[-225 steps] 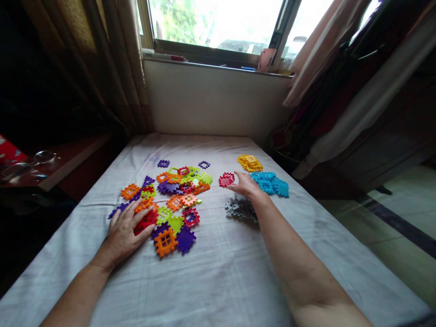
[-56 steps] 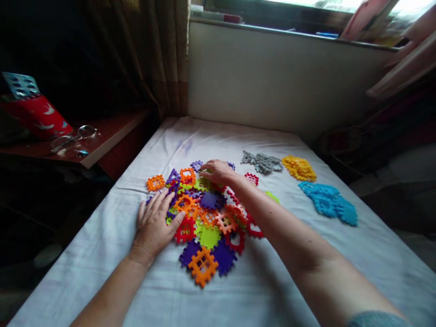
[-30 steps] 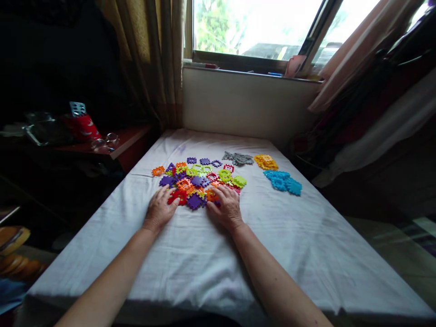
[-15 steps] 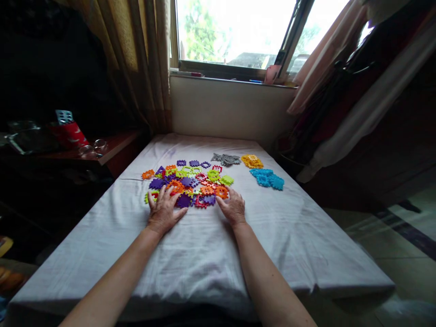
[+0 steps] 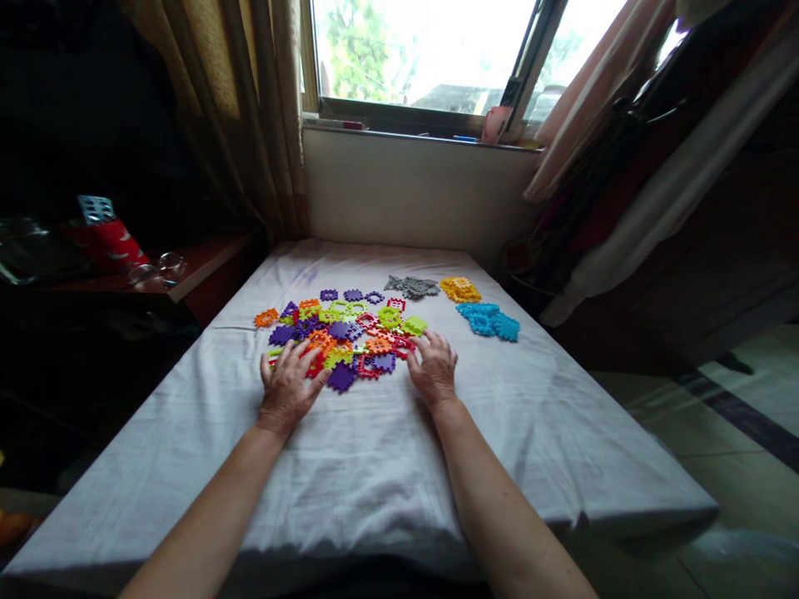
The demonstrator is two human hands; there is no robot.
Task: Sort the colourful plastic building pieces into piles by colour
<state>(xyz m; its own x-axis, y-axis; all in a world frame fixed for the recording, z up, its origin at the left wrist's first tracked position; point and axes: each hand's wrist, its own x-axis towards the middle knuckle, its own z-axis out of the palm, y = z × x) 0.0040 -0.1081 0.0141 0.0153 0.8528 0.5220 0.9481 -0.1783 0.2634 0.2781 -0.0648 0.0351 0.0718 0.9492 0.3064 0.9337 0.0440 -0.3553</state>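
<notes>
Flat toothed plastic pieces in purple, orange, lime and red lie in a mixed heap at the middle of the cloth. My left hand rests with fingers spread over the heap's near left edge, touching red and orange pieces. A dark purple piece lies to the right of its thumb. At the heap's right edge is my right hand, fingers apart, beside a red piece. Farther back are a grey pile, a yellow pile and a blue pile.
A white cloth covers the table. On the left, a wooden side table bears a red container and glasses. Curtains, a window and hanging clothes surround the far side.
My right hand has shifted slightly right, off an orange piece that no longer shows there. My left hand has moved a little left, and the dark purple piece lies nearer to me. The view has shifted slightly.
</notes>
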